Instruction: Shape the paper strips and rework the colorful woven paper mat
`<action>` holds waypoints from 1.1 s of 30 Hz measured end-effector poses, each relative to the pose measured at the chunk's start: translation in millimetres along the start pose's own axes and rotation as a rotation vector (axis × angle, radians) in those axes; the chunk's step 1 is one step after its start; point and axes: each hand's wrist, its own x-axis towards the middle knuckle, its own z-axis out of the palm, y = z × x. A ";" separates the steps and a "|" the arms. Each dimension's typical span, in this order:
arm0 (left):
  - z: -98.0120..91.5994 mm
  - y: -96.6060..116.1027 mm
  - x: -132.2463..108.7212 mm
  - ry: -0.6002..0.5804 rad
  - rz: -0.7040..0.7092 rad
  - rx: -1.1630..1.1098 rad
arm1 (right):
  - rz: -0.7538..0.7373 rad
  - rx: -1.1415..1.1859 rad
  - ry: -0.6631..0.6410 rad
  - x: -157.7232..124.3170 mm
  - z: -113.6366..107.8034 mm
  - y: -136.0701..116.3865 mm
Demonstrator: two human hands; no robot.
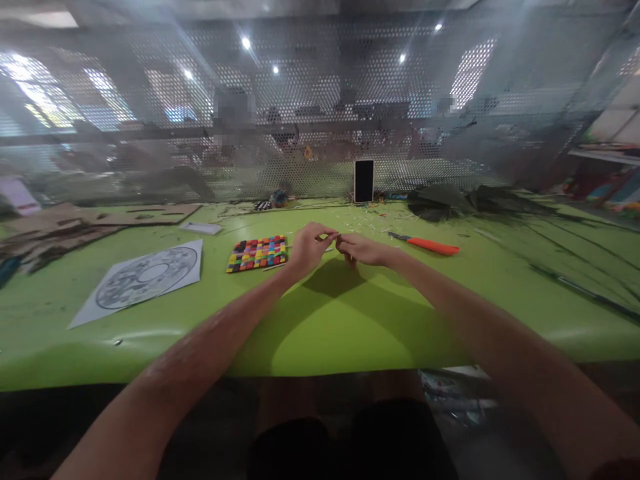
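Observation:
My left hand (309, 249) and my right hand (363, 249) meet above the middle of the green table (345, 333). Fingers of both are pinched together, tip to tip, and whatever is between them is too small to make out. Just left of my left hand lies a colourful woven checkered mat (257, 254), with a thin pale strip along its near edge. To the right of my right hand rests a utility knife (433, 246) with an orange handle, its dark tip pointing left.
A paper with a round printed pattern (150, 275) lies left, near cut cardboard (100, 217). A dark-screened tablet (364, 181) stands against the perforated metal screen (320, 120). Pale scraps (370, 217) are scattered behind my hands. Dark leaves (440, 201) and long stems (590, 292) lie right.

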 end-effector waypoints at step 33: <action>-13.6 15.7 6.2 -0.471 0.335 0.406 | -0.065 0.229 -0.202 -15.7 -35.8 1.8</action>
